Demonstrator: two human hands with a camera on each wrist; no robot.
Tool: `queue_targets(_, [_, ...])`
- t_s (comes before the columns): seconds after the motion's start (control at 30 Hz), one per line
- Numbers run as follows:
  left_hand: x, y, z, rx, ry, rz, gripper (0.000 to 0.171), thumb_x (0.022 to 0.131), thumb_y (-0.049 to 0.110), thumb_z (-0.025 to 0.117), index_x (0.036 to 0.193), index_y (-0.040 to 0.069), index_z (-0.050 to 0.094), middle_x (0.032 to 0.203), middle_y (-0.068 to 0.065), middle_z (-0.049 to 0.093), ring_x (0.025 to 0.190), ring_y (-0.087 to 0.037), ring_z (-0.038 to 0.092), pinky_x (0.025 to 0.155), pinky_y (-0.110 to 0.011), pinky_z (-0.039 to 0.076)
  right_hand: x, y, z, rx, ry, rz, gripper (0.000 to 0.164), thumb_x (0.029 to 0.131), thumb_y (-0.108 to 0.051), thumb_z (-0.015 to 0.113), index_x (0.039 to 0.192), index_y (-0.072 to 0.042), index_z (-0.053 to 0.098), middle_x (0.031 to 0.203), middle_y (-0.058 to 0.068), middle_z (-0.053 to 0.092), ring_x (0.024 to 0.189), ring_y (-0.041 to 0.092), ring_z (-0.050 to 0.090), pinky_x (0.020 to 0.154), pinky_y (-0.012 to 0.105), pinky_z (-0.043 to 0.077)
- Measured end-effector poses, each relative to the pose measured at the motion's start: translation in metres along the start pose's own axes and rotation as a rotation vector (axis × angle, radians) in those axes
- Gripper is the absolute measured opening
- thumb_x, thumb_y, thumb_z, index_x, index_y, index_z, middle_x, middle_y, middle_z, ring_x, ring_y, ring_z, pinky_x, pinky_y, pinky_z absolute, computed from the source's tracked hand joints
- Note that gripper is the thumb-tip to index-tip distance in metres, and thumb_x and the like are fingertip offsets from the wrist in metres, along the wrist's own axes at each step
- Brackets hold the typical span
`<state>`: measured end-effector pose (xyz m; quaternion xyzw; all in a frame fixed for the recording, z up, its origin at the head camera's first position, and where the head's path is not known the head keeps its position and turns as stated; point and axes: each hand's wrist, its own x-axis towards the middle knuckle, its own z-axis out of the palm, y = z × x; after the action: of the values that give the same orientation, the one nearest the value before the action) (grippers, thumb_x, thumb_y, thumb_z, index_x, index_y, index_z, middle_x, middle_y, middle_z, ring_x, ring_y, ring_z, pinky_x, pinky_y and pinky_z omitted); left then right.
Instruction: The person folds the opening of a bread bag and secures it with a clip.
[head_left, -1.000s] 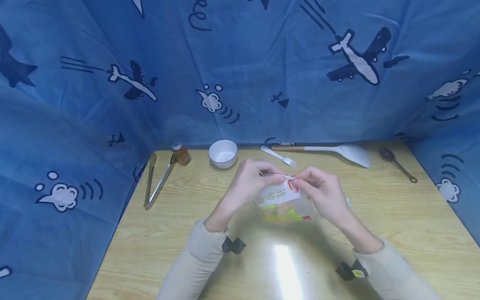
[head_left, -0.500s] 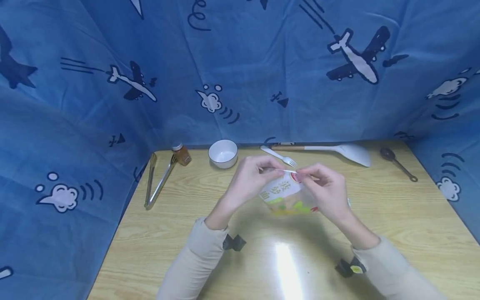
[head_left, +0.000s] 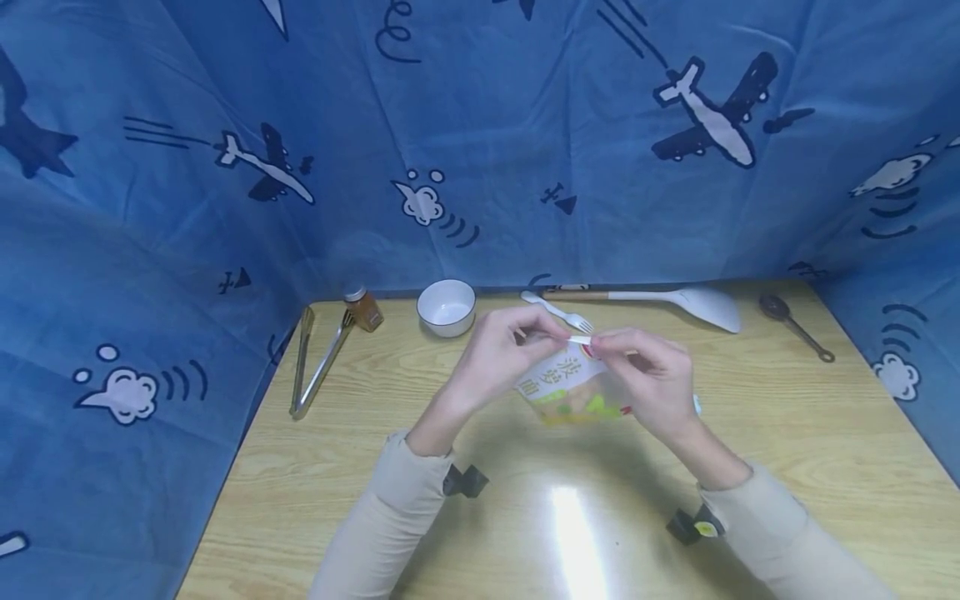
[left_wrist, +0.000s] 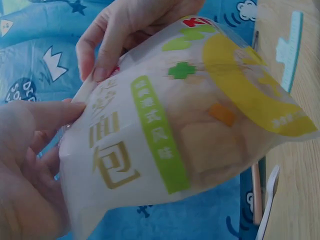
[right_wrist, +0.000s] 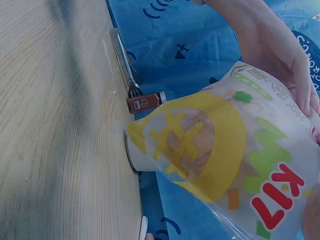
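A printed plastic bread bag [head_left: 573, 398] hangs above the table between both hands. Its top edge is pinched by the left hand [head_left: 498, 354] and, a short gap to the right, by the right hand [head_left: 651, 379]. In the left wrist view the bag [left_wrist: 165, 125] shows gold characters, a green strip and pale bread inside; the right hand [left_wrist: 137, 30] grips the far side of the edge. The right wrist view shows the bag's [right_wrist: 225, 145] yellow and red print, with the left hand [right_wrist: 277, 55] at its upper edge. No opening in the bag is visible.
Along the table's back stand metal tongs [head_left: 315, 371], a spice jar [head_left: 363, 308], a white bowl [head_left: 447, 308], a white fork [head_left: 557, 312], a spatula [head_left: 675, 302] and a brown spoon [head_left: 795, 327]. A light-blue item [left_wrist: 291, 52] lies beyond the bag. Blue curtains [head_left: 480, 142] surround the table.
Both hands have shifted slightly toward the table's back, lifting the bag a little in view. The white strip of edge between their fingertips has become shorter. Both hands keep their pinch.
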<state>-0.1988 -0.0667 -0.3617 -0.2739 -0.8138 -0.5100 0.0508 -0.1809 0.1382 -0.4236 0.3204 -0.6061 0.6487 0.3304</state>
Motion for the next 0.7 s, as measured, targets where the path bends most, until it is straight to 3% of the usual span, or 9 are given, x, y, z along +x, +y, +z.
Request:
queue_targets(0.17, [0.001, -0.001, 0.002, 0.117, 0.0, 0.094, 0.007, 0.09, 0.003, 0.073, 0.092, 0.008, 0.076, 0.095, -0.006, 0.082, 0.078, -0.013, 0.068, 0.072, -0.021, 0.053, 0.003, 0.002, -0.001, -0.017, -0.02, -0.045, 0.024, 0.075, 0.034, 0.064, 0.084, 0.014, 0.072, 0.103, -0.007, 0.082, 0.098, 0.006, 0.078, 0.09, 0.021, 0.061])
queue_targets(0.33, [0.0, 0.004, 0.003, 0.169, -0.006, 0.084, 0.004, 0.093, 0.015, 0.079, 0.093, 0.014, 0.075, 0.096, -0.001, 0.081, 0.082, -0.011, 0.069, 0.074, -0.02, 0.049, 0.005, 0.003, -0.003, -0.05, -0.03, -0.091, 0.022, 0.075, 0.032, 0.064, 0.083, 0.014, 0.071, 0.101, -0.004, 0.082, 0.098, 0.006, 0.077, 0.09, 0.021, 0.061])
queue_targets(0.43, [0.002, 0.007, 0.003, 0.114, -0.011, 0.045, 0.009, 0.094, 0.017, 0.08, 0.098, 0.013, 0.073, 0.098, -0.003, 0.081, 0.084, -0.012, 0.07, 0.074, -0.021, 0.052, 0.006, 0.003, -0.005, -0.078, -0.027, -0.106, 0.021, 0.075, 0.031, 0.065, 0.082, 0.013, 0.072, 0.098, 0.0, 0.082, 0.097, 0.005, 0.077, 0.089, 0.021, 0.061])
queue_targets(0.57, [0.006, 0.006, 0.004, 0.003, -0.015, 0.007, 0.022, 0.092, 0.007, 0.079, 0.11, 0.008, 0.068, 0.094, -0.008, 0.079, 0.085, -0.015, 0.071, 0.078, -0.024, 0.056, 0.008, 0.002, -0.008, -0.121, -0.029, -0.111, 0.022, 0.074, 0.031, 0.067, 0.082, 0.012, 0.073, 0.094, 0.005, 0.082, 0.097, 0.004, 0.077, 0.088, 0.019, 0.061])
queue_targets(0.7, [0.009, 0.004, 0.005, -0.052, -0.015, -0.011, 0.025, 0.09, 0.002, 0.08, 0.111, 0.007, 0.067, 0.089, -0.01, 0.077, 0.08, -0.014, 0.068, 0.077, -0.025, 0.055, 0.008, 0.003, -0.011, -0.142, -0.029, -0.087, 0.022, 0.074, 0.031, 0.068, 0.082, 0.012, 0.073, 0.096, 0.002, 0.082, 0.096, 0.003, 0.077, 0.087, 0.019, 0.061])
